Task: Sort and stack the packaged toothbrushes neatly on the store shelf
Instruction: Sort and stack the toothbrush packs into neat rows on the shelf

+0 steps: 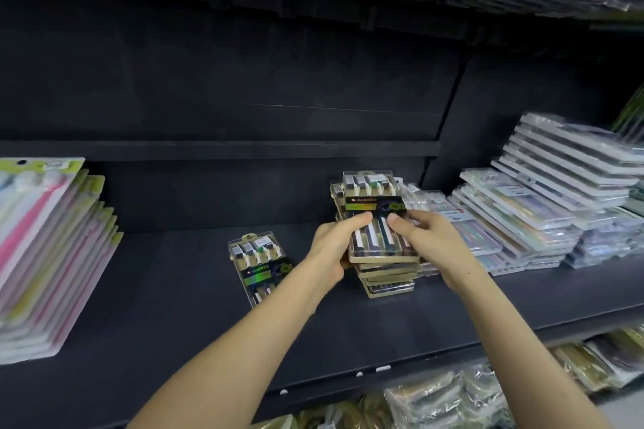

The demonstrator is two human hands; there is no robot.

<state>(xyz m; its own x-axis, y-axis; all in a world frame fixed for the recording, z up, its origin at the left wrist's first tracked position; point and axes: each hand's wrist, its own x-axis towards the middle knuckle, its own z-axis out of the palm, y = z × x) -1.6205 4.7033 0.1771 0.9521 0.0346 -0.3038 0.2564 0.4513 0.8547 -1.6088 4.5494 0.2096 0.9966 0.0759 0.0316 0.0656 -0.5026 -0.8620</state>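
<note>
A stack of clear-boxed toothbrush packs point(378, 205) with black and green labels stands on the dark shelf point(174, 289), right of centre. My left hand point(334, 247) grips the stack's left side, thumb on the top pack. My right hand point(428, 240) grips the right side, thumb also on top. One more pack of the same kind point(259, 266) lies flat and alone on the shelf, to the left of the stack.
Pink and green carded toothbrush packs point(52, 247) lean in a pile at the left. Clear flat packs point(540, 205) are heaped in uneven stacks at the right, touching the held stack. More bagged goods point(453, 397) fill the shelf below.
</note>
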